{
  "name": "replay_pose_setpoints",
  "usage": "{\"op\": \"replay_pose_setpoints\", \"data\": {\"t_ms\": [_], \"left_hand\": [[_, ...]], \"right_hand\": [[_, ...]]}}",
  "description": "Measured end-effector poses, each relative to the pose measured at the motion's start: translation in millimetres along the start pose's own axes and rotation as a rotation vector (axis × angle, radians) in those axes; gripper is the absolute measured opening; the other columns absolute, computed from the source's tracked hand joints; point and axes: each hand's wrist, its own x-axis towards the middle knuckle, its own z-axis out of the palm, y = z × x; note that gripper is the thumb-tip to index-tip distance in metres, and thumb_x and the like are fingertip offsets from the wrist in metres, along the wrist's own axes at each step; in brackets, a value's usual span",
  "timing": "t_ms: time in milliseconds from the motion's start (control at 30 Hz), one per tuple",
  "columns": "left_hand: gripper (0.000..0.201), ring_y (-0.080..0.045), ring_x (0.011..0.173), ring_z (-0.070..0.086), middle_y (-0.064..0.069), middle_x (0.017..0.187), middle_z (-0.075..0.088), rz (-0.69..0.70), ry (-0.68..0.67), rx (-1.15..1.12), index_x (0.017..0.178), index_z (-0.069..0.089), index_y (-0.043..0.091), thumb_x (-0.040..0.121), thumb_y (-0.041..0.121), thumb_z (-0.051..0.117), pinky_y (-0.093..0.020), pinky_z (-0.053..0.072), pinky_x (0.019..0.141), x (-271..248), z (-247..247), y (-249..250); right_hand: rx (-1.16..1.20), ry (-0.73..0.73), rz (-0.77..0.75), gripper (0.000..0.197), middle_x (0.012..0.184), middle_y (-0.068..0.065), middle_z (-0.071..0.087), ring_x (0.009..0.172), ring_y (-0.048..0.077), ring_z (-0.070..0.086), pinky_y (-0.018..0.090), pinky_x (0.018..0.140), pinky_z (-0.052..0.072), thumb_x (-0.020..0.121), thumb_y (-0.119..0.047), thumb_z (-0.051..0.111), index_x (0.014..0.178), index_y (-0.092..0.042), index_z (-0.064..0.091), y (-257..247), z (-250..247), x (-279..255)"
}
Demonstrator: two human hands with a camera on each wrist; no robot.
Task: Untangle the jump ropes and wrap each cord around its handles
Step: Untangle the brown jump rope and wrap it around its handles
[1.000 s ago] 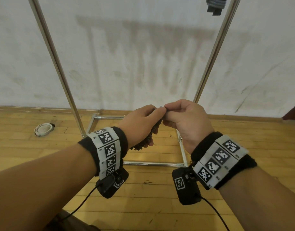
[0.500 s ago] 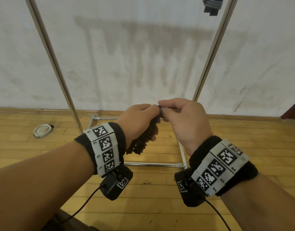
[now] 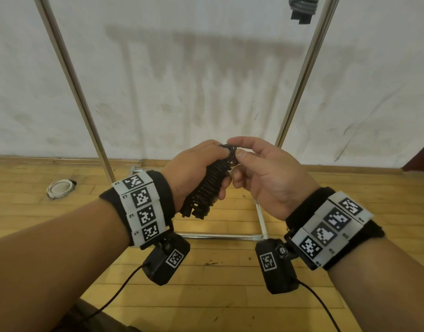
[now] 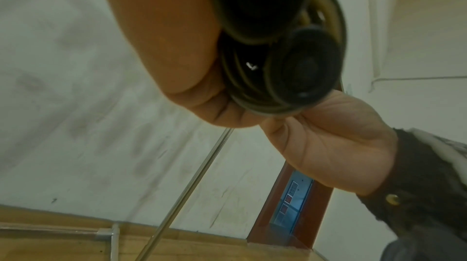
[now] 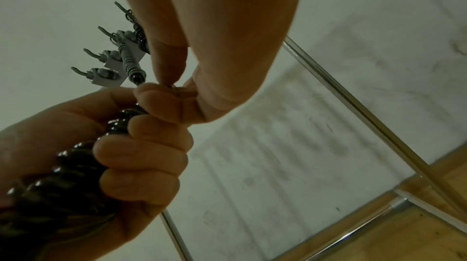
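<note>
Gripping wrapped jump rope (image 3: pixel 207 185), fingers (image 5: pixel 141 155) curled

Counts around the black wound jump rope

One black jump rope (image 3: pixel 207 188) wound on its two handle ends (image 4: pixel 302 67), with two hands on it: the left hand (image 3: pixel 194 168) and the right hand (image 3: pixel 266 178). Behind it stand two upright metal poles (image 3: pixel 74 80); left of it on the floor lies one white coiled rope (image 3: pixel 60 188); above it hangs one grey wound rope (image 3: pixel 303 7).
</note>
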Motion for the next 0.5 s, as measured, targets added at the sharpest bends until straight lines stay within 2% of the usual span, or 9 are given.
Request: {"op": "replay_pose_setpoints", "data": {"t_ms": [167,267,367,433,500], "left_hand": [[0.026,-0.029,0.060,0.064,-0.019,0.084,0.066,0.023,0.028,0.016,0.106,0.058,0.017,0.106,0.043,0.060,-0.034,0.052,0.053,0,1,-4],[0.030,-0.029,0.065,0.067,-0.015,0.081,0.068,0.064,-0.002,0.029,0.102,0.064,0.018,0.099,0.046,0.069,-0.036,0.057,0.058,-2,-2,1],[0.022,-0.033,0.071,0.072,-0.017,0.083,0.068,0.060,-0.070,0.045,0.099,0.068,0.016,0.090,0.032,0.078,-0.038,0.061,0.063,-5,-7,7],[0.021,-0.035,0.076,0.076,-0.015,0.088,0.072,0.049,-0.116,0.091,0.102,0.067,0.016,0.089,0.027,0.079,-0.036,0.060,0.059,-7,-11,9],[0.025,-0.033,0.078,0.078,-0.013,0.096,0.077,0.074,-0.131,0.226,0.104,0.065,0.019,0.088,0.029,0.081,-0.034,0.059,0.056,-9,-16,11]], "right_hand": [[-0.031,-0.033,0.007,0.031,0.072,0.010,0.055,0.056,0.016,0.051,0.027,0.055,0.045,0.102,0.001,0.052,0.131,-0.004,0.060,1,3,-1],[-0.009,-0.054,0.021,0.035,0.069,0.007,0.051,0.055,0.015,0.043,0.028,0.053,0.038,0.099,0.004,0.054,0.134,-0.002,0.057,-4,-1,2],[-0.008,-0.111,0.050,0.043,0.067,0.005,0.052,0.054,0.015,0.041,0.028,0.052,0.035,0.094,0.005,0.057,0.137,-0.001,0.053,-10,-7,1],[0.000,-0.154,0.071,0.051,0.066,0.005,0.051,0.052,0.014,0.039,0.028,0.051,0.034,0.087,0.002,0.061,0.137,-0.001,0.052,-13,-10,-1],[-0.006,-0.174,0.098,0.054,0.068,0.009,0.045,0.050,0.013,0.036,0.027,0.050,0.031,0.082,-0.002,0.063,0.135,0.001,0.052,-14,-11,-2]]}}
